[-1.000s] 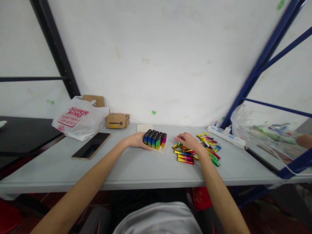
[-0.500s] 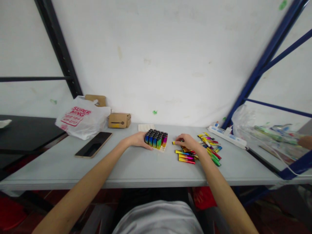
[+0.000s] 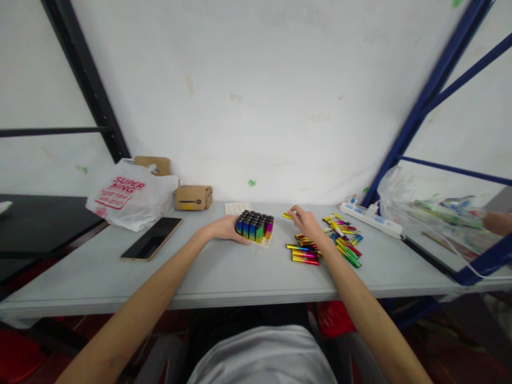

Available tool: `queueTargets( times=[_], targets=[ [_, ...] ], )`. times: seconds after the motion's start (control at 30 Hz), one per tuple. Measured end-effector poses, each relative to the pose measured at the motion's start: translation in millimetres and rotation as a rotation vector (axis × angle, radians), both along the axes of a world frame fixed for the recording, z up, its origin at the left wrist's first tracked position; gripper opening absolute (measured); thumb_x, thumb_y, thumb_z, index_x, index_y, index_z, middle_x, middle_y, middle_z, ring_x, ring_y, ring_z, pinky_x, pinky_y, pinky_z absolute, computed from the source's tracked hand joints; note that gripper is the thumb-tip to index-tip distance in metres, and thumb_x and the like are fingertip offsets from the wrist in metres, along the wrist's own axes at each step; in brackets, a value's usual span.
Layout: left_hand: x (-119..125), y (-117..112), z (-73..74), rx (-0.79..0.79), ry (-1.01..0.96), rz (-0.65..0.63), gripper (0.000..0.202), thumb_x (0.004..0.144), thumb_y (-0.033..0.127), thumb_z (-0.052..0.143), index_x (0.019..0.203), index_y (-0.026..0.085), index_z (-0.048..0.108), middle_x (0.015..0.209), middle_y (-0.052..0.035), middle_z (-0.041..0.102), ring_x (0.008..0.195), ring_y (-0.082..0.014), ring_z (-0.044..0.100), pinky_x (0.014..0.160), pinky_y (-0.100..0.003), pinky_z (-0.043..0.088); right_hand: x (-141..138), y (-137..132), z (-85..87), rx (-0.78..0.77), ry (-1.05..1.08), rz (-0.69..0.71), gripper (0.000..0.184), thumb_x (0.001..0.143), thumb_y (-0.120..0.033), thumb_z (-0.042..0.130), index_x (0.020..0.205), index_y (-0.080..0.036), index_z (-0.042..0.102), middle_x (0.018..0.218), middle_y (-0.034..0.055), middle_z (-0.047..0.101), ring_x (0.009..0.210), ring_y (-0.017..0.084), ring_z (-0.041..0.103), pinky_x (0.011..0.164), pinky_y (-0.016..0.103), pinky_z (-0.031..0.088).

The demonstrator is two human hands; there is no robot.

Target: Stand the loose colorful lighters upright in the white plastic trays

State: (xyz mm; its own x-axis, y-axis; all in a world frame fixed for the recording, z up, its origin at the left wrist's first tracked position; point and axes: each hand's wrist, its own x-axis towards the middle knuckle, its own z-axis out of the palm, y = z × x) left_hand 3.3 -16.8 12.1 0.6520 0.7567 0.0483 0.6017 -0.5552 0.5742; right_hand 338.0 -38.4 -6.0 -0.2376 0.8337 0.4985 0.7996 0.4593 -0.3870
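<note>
Rows of upright lighters (image 3: pixel 250 230) with black tops and shiny blue, green, yellow and pink bodies stand in a pale tray (image 3: pixel 265 243). My left hand (image 3: pixel 231 229) grips this group from the left, thumb along the near side, its other fingers partly hidden behind. To the right, my right hand (image 3: pixel 304 221) is raised over the table and pinches one lighter (image 3: pixel 287 215), whose yellow end points left. Below and beside that hand lies a loose pile of shiny lighters (image 3: pixel 305 257) in gold, red, green and pink.
Behind the lighters lies another pale tray (image 3: pixel 237 207). Left of my hands are a phone (image 3: pixel 152 239), a cardboard box (image 3: pixel 193 198) and a white plastic bag (image 3: pixel 132 194). A power strip (image 3: pixel 371 220) runs along the right, near blue shelf posts. Another person's hand (image 3: pixel 497 223) shows at far right.
My right hand has lifted off the loose pile and moved away from me with a lighter pinched in it. My left hand stays on the group of lighters. The view has shifted slightly.
</note>
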Motion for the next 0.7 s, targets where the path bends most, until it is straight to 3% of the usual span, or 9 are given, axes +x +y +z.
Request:
queueTargets(
  times=[0.17, 0.27, 0.37, 0.47, 0.6, 0.7],
  targets=[
    [1, -1, -0.1, 0.000, -0.037, -0.023, 0.081, 0.056, 0.060, 0.083, 0.126, 0.025, 0.064, 0.124, 0.0001, 0.071, 0.115, -0.0260, 0.064, 0.102, -0.031, 0.047, -1, -1, 3.4, 0.050, 0.001, -0.018, 0.044, 0.100, -0.050, 0.038, 0.095, -0.019, 0.070, 0.087, 0.0090, 0.073, 0.076, 0.022, 0.066, 0.074, 0.030, 0.044],
    [1, -2, 0.0, 0.002, -0.054, -0.038, 0.081, 0.057, 0.059, 0.084, 0.127, 0.025, 0.063, 0.124, -0.0001, 0.071, 0.114, -0.0260, 0.064, 0.101, -0.032, 0.048, -6, -3, 3.1, 0.047, 0.063, 0.018, 0.043, 0.099, -0.051, 0.039, 0.103, -0.020, 0.068, 0.095, 0.0096, 0.074, 0.083, 0.023, 0.066, 0.078, 0.032, 0.046],
    [1, -2, 0.4, 0.002, -0.048, -0.041, 0.079, 0.057, 0.059, 0.084, 0.126, 0.024, 0.063, 0.121, 0.0000, 0.072, 0.112, -0.0256, 0.066, 0.099, -0.031, 0.049, -8, -5, 2.9, 0.065, 0.146, -0.053, 0.042, 0.093, -0.057, 0.049, 0.109, -0.021, 0.065, 0.077, 0.0034, 0.070, 0.068, 0.020, 0.062, 0.071, 0.030, 0.045],
    [1, -2, 0.6, 0.004, -0.049, -0.038, 0.081, 0.057, 0.058, 0.085, 0.127, 0.024, 0.062, 0.122, 0.0003, 0.071, 0.111, -0.0250, 0.066, 0.099, -0.030, 0.049, -8, -5, 3.8, 0.094, 0.195, -0.103, 0.044, 0.084, -0.063, 0.060, 0.093, -0.020, 0.064, 0.061, -0.0010, 0.060, 0.057, 0.016, 0.054, 0.061, 0.027, 0.041],
    [1, 0, -0.2, 0.015, -0.032, -0.036, 0.080, 0.057, 0.060, 0.084, 0.126, 0.024, 0.063, 0.123, -0.0002, 0.071, 0.112, -0.0249, 0.066, 0.099, -0.030, 0.049, -9, -5, 6.0, 0.091, 0.224, -0.041, 0.050, 0.083, -0.066, 0.060, 0.062, -0.021, 0.051, 0.054, -0.0014, 0.051, 0.053, 0.014, 0.048, 0.058, 0.027, 0.041],
    [0, 0, -1.1, 0.015, -0.016, -0.028, 0.080, 0.057, 0.061, 0.083, 0.125, 0.024, 0.063, 0.121, -0.0004, 0.072, 0.111, -0.0258, 0.066, 0.099, -0.031, 0.049, -15, -8, 8.1, 0.043, 0.352, 0.042, 0.051, 0.088, -0.066, 0.052, 0.065, -0.021, 0.050, 0.061, 0.0001, 0.053, 0.054, 0.014, 0.051, 0.056, 0.027, 0.045]
  ],
)
